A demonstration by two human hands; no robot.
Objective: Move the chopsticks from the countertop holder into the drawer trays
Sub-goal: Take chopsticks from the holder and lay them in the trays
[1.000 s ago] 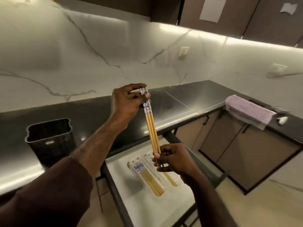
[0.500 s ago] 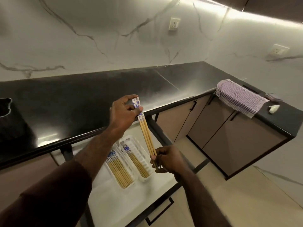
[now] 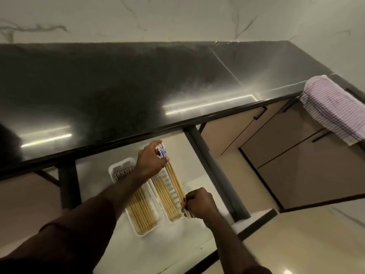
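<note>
Both hands are down in the open drawer [image 3: 122, 240] at lower centre of the frame. The left hand [image 3: 151, 162] pinches the blue-patterned tops of a small bundle of chopsticks [image 3: 174, 180], the right hand [image 3: 199, 203] is closed round their tips, holding them low over the right-hand tray [image 3: 169, 191], which already has chopsticks in it. The left tray [image 3: 120, 167] beside it is packed full. A striped towel [image 3: 333, 107] drapes off the black countertop [image 3: 118, 86] at right.

Dim, warm light from above leaves two bright streaks of glare on the glossy black stone countertop [image 3: 118, 91]. Wide-angle distortion bends its edges; motion blur softens the frame, and the lower corners fall into shadow.
</note>
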